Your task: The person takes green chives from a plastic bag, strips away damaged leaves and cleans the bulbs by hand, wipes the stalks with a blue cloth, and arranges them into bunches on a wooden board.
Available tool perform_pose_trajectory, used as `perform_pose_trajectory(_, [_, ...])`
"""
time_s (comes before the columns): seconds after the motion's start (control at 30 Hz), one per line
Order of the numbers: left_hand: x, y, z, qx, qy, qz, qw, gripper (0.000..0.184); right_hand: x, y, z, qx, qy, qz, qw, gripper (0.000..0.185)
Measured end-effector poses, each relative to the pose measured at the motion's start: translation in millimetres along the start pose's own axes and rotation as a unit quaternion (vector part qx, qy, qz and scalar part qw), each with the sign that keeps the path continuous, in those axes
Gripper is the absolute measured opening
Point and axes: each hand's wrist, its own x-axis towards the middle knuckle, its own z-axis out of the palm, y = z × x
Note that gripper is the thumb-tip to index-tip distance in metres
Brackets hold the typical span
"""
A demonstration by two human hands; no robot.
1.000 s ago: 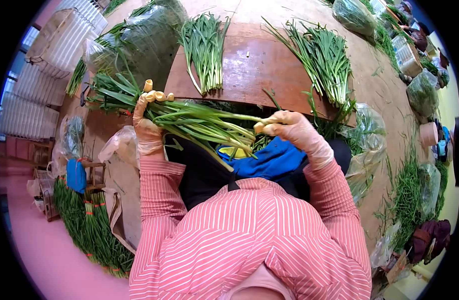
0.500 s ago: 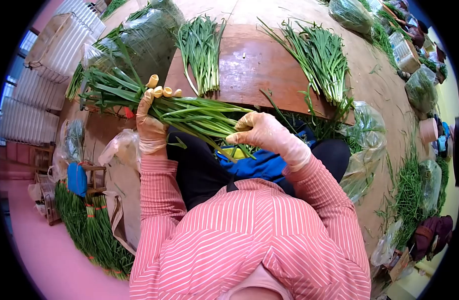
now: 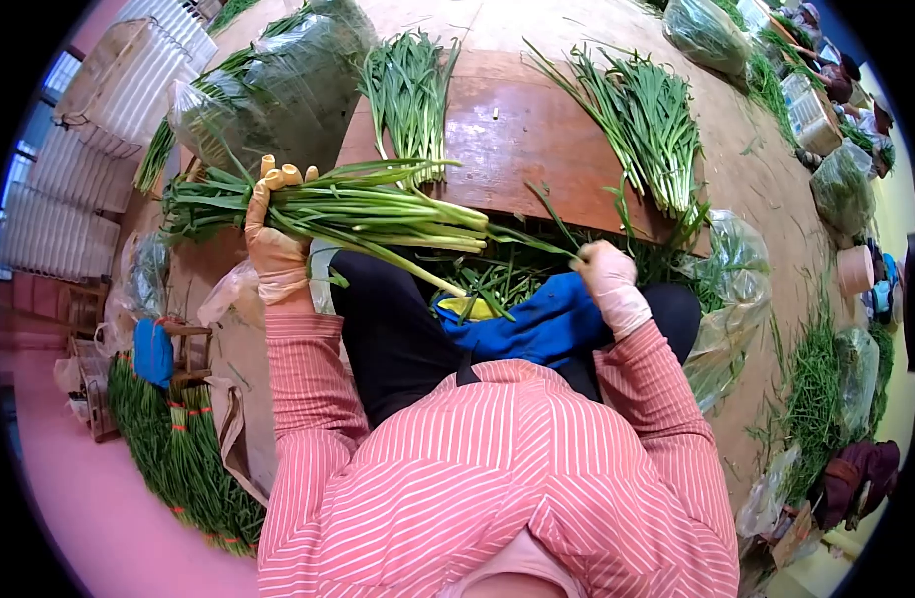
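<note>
My left hand [image 3: 276,234], in a pale glove, is wrapped round a bunch of garlic chives [image 3: 397,214] held sideways above my lap. The pale cut ends point right, and one stalk droops below the others. My right hand [image 3: 609,281], also gloved, is closed at the right end of a thin green leaf [image 3: 537,242] that stretches from the bunch. Beneath lie loose trimmings [image 3: 507,274] and a blue cloth [image 3: 537,324] with a yellow patch across my lap.
On the brown board [image 3: 507,130] ahead rest a left pile of chives [image 3: 409,110] and a right pile of chives [image 3: 652,130]. Plastic-wrapped greens [image 3: 288,90] stand at the back left. Tied bundles [image 3: 183,448] lie at lower left; scattered greens [image 3: 816,389] line the right side.
My right hand has moved right from the bunch's cut ends, drawing a leaf out with it. My left hand has shifted slightly left and up with the bunch.
</note>
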Motion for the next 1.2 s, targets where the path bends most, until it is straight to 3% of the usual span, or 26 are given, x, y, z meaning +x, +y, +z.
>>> perform_pose_trajectory(0.03, [0.1, 2.4, -0.1, 0.002, 0.0, 0.002, 1.0, 0.036, -1.0, 12.7, 10.3, -0.13, 0.063, -0.013, 0.989, 0.025])
perform_pose_trajectory(0.07, [0.3, 3.9, 0.3, 0.01, 0.025, 0.013, 1.0, 0.035, -4.3, 9.8, 4.7, -0.145, 0.1, -0.008, 0.984, 0.026])
perform_pose_trajectory(0.13, [-2.0, 4.9, 4.5, 0.017, 0.051, 0.023, 0.998, 0.034, -9.6, -1.4, -5.8, -0.013, 0.188, -0.079, 0.979, 0.029])
perform_pose_trajectory(0.2, [-6.1, 5.0, 13.2, 0.046, 0.076, 0.018, 0.996, 0.033, -14.9, -27.3, -21.7, 0.186, 0.214, -0.199, 0.938, 0.032])
perform_pose_trajectory(0.27, [-3.1, 1.5, 2.4, 0.022, 0.043, 0.009, 0.999, 0.032, -22.3, -58.4, -39.5, 0.324, 0.155, -0.273, 0.892, 0.033])
perform_pose_trajectory(0.33, [-1.9, 0.3, 1.4, -0.001, 0.01, 0.002, 1.0, 0.032, -29.2, -88.1, -58.0, 0.299, 0.235, -0.291, 0.878, 0.038])
perform_pose_trajectory(0.37, [-4.3, -2.3, 4.8, 0.006, 0.002, -0.004, 1.0, 0.032, -28.7, -96.0, -67.7, 0.209, 0.304, -0.318, 0.873, 0.051])
perform_pose_trajectory(0.5, [-6.6, -11.4, 6.9, 0.039, -0.017, -0.027, 0.999, 0.033, -19.4, -124.7, -93.9, 0.142, 0.294, -0.413, 0.85, 0.069])
perform_pose_trajectory(0.6, [-7.7, -22.2, 6.6, 0.045, -0.034, -0.046, 0.997, 0.035, -12.4, -141.7, -87.3, 0.106, 0.292, -0.469, 0.827, 0.066])
perform_pose_trajectory(0.67, [-8.3, -28.6, 9.0, 0.021, -0.05, -0.076, 0.996, 0.035, -14.8, -151.8, -77.0, 0.015, 0.401, -0.458, 0.793, 0.052])
perform_pose_trajectory(0.73, [-10.7, -32.2, 12.4, 0.018, -0.031, -0.075, 0.997, 0.036, -16.6, -148.4, -70.1, 0.006, 0.428, -0.45, 0.783, 0.044])
perform_pose_trajectory(0.87, [-11.2, -35.4, 9.5, 0.011, -0.057, -0.101, 0.993, 0.035, -16.5, -146.0, -65.0, 0.042, 0.434, -0.47, 0.768, 0.046])
perform_pose_trajectory(0.93, [-11.7, -37.2, 10.0, -0.001, -0.019, -0.122, 0.992, 0.035, -20.2, -149.1, -71.2, 0.124, 0.408, -0.487, 0.762, 0.032])
perform_pose_trajectory(1.03, [-13.9, -41.1, 14.4, 0.018, 0.001, -0.118, 0.993, 0.033, -24.1, -149.5, -78.5, 0.128, 0.445, -0.503, 0.73, 0.033])
perform_pose_trajectory(1.2, [-15.2, -44.3, 17.6, 0.022, 0.008, -0.158, 0.987, 0.038, -8.6, -146.9, -65.5, 0.111, 0.371, -0.532, 0.753, 0.036])
